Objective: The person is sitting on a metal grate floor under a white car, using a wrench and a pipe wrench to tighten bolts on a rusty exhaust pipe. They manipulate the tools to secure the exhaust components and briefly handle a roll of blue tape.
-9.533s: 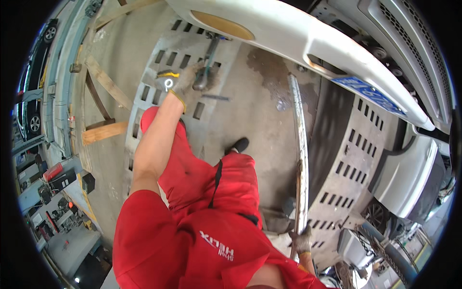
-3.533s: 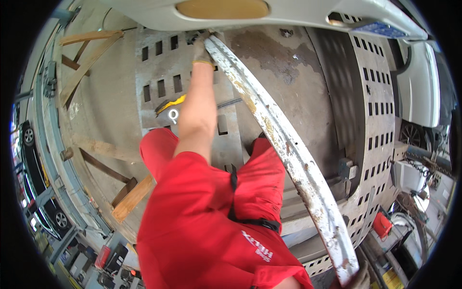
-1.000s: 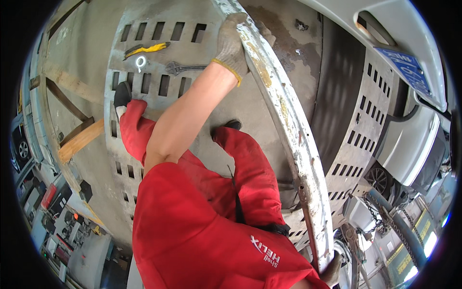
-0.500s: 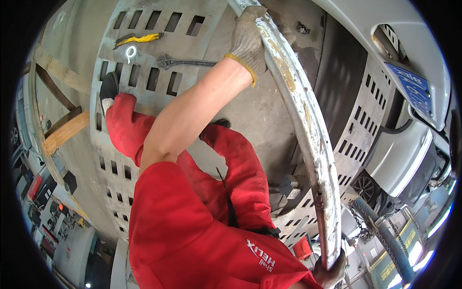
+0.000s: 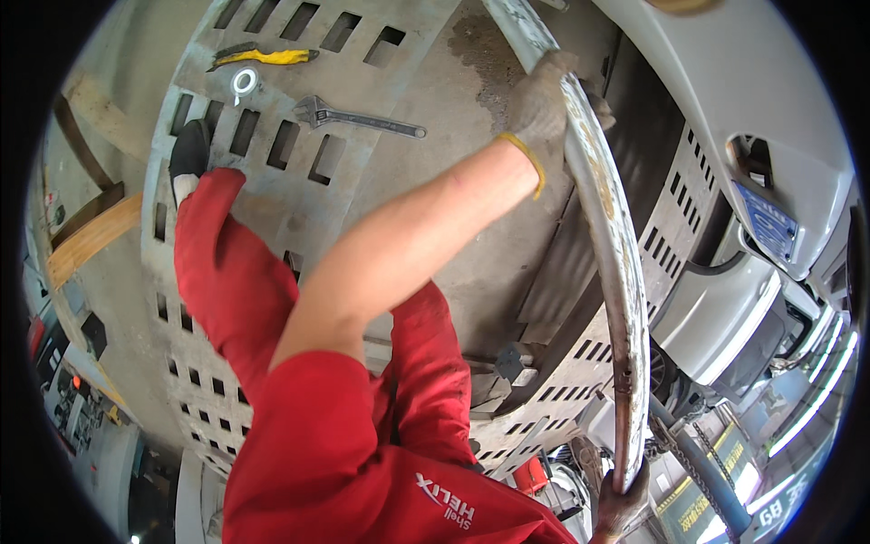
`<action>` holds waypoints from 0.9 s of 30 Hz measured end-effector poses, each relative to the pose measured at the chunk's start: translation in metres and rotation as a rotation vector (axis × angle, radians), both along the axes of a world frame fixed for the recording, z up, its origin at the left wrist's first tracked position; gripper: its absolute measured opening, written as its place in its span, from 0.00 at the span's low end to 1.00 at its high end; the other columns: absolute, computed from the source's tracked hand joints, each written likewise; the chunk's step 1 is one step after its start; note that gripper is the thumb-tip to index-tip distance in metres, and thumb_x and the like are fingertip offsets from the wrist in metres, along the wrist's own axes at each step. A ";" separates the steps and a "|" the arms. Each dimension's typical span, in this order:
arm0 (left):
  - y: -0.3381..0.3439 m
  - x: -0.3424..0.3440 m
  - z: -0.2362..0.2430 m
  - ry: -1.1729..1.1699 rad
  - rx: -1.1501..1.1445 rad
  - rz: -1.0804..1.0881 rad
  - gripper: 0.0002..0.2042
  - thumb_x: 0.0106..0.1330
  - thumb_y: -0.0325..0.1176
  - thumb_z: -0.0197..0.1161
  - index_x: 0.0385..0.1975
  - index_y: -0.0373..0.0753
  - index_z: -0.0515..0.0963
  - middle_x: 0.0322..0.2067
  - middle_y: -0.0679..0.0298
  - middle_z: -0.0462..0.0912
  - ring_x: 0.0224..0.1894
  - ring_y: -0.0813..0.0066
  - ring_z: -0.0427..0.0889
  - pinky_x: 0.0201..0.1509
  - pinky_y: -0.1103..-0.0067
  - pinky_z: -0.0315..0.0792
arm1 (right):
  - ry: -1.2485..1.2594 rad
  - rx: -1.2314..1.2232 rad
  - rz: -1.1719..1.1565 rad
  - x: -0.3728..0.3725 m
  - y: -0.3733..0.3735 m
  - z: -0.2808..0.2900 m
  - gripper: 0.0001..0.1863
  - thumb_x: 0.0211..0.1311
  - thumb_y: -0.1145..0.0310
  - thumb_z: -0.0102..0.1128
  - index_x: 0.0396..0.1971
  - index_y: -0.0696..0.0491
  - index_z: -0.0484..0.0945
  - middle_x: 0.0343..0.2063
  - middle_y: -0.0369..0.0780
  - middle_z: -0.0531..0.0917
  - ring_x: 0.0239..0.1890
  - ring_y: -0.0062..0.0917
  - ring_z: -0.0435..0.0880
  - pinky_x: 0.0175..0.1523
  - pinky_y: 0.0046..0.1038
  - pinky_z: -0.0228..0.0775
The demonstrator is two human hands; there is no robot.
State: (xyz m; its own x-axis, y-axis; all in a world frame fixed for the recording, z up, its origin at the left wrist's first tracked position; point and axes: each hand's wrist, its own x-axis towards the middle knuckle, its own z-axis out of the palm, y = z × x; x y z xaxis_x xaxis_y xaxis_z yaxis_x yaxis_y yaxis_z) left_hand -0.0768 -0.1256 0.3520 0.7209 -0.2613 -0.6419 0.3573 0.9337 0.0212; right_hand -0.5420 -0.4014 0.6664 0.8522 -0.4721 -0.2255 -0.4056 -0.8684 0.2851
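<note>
A long, curved metal beam [image 5: 609, 218] with worn, flaking white paint and rusty brown patches runs from the top of the view down to the lower right. My left hand [image 5: 541, 98], in a soiled knit glove with a yellow cuff, is closed around its upper part, with fingertips showing on the far side. At the beam's lower end, my right hand [image 5: 622, 508], gloved too, grips it from below. Some of the right hand's fingers are hidden by the beam.
On the slotted metal platform [image 5: 349, 86] lie an adjustable wrench [image 5: 362, 120], a yellow-handled cutter [image 5: 272, 57] and a white tape roll [image 5: 244, 82]. A silver-white car [image 5: 725, 82] with a blue plate stands at right. Below it is a blue post [image 5: 702, 462] with chains.
The beam and both hands have shifted right in view and now stand more upright. My left arm reaches farther out, and the whole wrench shows. The view itself has also moved.
</note>
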 end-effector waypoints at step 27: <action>0.024 -0.004 -0.036 -0.200 0.176 -0.199 0.28 0.69 0.48 0.72 0.53 0.27 0.74 0.39 0.54 0.83 0.40 0.67 0.85 0.48 0.70 0.79 | 0.168 -0.259 -0.370 0.020 0.033 0.003 0.44 0.49 0.74 0.70 0.72 0.53 0.71 0.53 0.54 0.86 0.54 0.49 0.87 0.59 0.44 0.77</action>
State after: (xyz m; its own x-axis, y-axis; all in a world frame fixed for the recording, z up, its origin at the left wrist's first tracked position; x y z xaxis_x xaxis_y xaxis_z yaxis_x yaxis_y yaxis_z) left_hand -0.0807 -0.1015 0.3161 0.7829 -0.3075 -0.5409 0.5052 0.8215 0.2642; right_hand -0.5221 -0.3684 0.6693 0.5785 -0.7955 -0.1802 -0.6038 -0.5662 0.5611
